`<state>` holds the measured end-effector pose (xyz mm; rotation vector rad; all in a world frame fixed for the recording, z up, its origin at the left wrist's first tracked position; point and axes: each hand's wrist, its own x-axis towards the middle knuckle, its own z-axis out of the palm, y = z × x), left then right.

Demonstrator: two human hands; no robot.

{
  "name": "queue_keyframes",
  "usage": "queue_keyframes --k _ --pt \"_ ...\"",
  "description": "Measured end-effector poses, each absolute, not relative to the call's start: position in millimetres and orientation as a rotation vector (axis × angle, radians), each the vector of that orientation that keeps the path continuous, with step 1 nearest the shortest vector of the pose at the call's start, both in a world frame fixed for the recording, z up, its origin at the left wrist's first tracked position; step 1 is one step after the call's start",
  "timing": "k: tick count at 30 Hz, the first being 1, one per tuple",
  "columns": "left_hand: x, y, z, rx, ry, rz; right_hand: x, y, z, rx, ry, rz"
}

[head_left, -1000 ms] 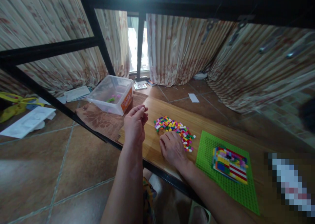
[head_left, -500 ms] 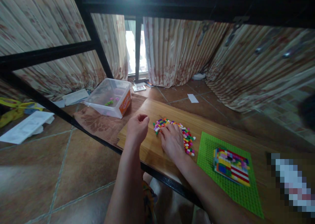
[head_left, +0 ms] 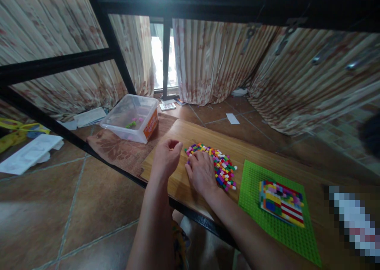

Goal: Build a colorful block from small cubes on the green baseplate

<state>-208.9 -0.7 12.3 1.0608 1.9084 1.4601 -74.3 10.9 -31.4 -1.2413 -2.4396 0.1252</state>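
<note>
Small bricks (head_left: 226, 166): a loose heap of many colours, lying under the right fingers and spreading beyond and to the right of them.
Right hand (head_left: 202, 174): palm down at the heap's near left side, fingers bent and lowered onto the bricks, thumb set a little apart from them.
Left hand (head_left: 166, 157): left of the right fingers and well clear of them, its own fingers curled in toward the thumb.
Grip: from where I stand, I can't tell whether either hand has a brick pinched; the fingertips are too hidden.
Wooden board (head_left: 184, 129): beneath the fingers of both hands, carrying the heap.
Green baseplate (head_left: 252, 218): flat on the board to the right of the right fingers, just past the heap.
Brick panel (head_left: 280, 202): on the baseplate, farther right of those fingers, with red and white stripes, yellow, blue and pink.
Clear box (head_left: 135, 136): beyond and left of the left fingers, a few green and pink pieces inside, resting on a brown cloth (head_left: 118, 155).
Curtains (head_left: 204, 64): hanging well beyond all the fingers, striped and flowered.
</note>
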Motion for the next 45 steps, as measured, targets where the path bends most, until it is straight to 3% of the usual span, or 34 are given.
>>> queue_keyframes --k 7,14,20,39,45 --pt "-205.6 -0.1 11.3 1.100 1.874 1.359 -61.7 10.7 -19.2 -1.181 -2.363 0.288" --pt "-163.4 -6.7 36.6 1.234 1.060 1.042 -2.7 -8.5 23.3 -1.097 -1.884 0.697" --pt "-115.0 -6.3 42.3 1.187 0.874 0.979 43.0 -23.5 26.0 -1.096 -1.382 1.060" --pt "-9.8 -12.3 27.5 1.268 0.830 0.977 143.0 -45.7 25.1 -1.073 -0.769 1.356" --pt "-13.3 -1.5 20.2 1.244 1.004 0.989 183.3 -48.0 26.7 -1.224 -0.771 1.199"
